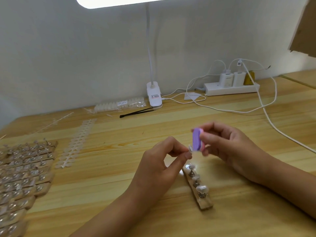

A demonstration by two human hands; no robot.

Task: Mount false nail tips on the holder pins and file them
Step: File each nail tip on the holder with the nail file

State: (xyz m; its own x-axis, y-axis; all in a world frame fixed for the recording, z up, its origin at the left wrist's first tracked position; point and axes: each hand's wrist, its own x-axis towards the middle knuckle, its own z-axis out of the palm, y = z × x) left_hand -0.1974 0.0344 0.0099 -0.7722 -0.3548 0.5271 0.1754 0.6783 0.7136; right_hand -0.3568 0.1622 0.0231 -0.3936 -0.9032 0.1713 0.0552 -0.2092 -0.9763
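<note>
My left hand [164, 161] pinches a small clear nail tip [190, 148] between thumb and forefinger, above the table. My right hand [229, 147] grips a purple and pink file block [197, 140], whose purple face touches the nail tip. Just below both hands a wooden holder strip [203, 197] lies on the table, carrying several metal pins with nail tips [202, 188] mounted on them. The strip's far end is partly hidden under my left fingers.
Many more holder strips [24, 175] with pins are stacked at the left. A strip of unused nail tips [75, 142] lies beside them. At the back are bagged nail tips [119, 105], black tweezers [136, 112], a clip lamp base [153, 97], a power strip [231, 88] and white cables [266, 115].
</note>
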